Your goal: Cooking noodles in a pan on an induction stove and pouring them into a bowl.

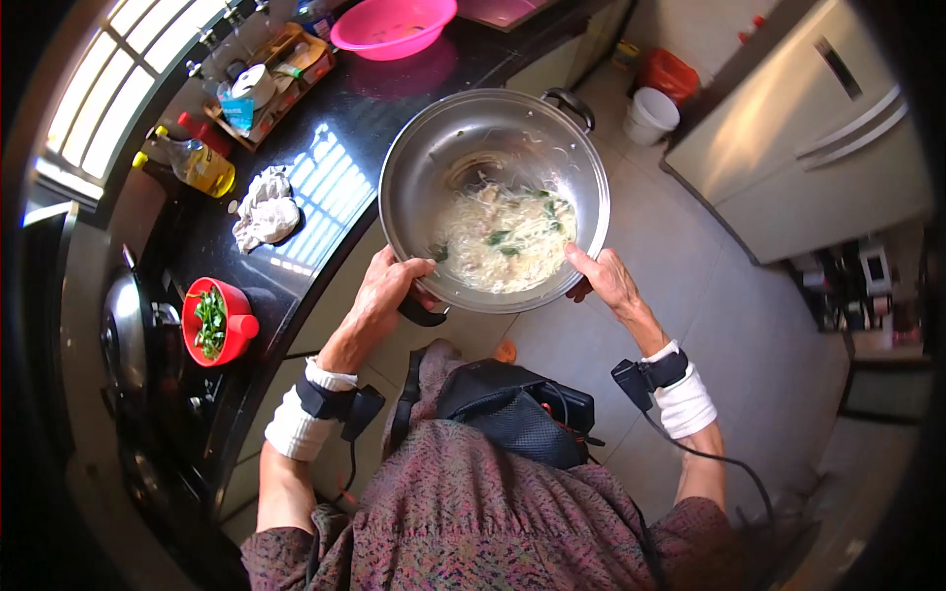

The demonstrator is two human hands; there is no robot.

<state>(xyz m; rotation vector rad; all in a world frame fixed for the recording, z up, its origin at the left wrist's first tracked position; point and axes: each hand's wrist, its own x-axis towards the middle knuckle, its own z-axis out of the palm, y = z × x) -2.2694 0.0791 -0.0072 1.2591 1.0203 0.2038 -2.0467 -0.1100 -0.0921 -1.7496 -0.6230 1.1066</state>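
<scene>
A wide steel pan (pixel 414 170) with two black handles is held up in front of me, over the floor beside the counter. Thin noodles (pixel 510 236) with green leaves lie in it with some liquid. My left hand (pixel 388 288) grips the rim at the lower left, by one black handle, with the thumb over the edge. My right hand (pixel 602 277) holds the rim at the lower right, its thumb inside the edge and the fingers underneath. The other handle (pixel 573 107) points away at the top right, untouched.
The dark counter (pixel 325 244) on the left bears a crumpled cloth (pixel 267 209), a red bowl (pixel 247 299) of greens, an oil bottle (pixel 203 168) and a pink basin (pixel 392 48). A lidded wok (pixel 126 329) stands at far left. At right are a refrigerator (pixel 798 148) and a white bucket (pixel 652 118).
</scene>
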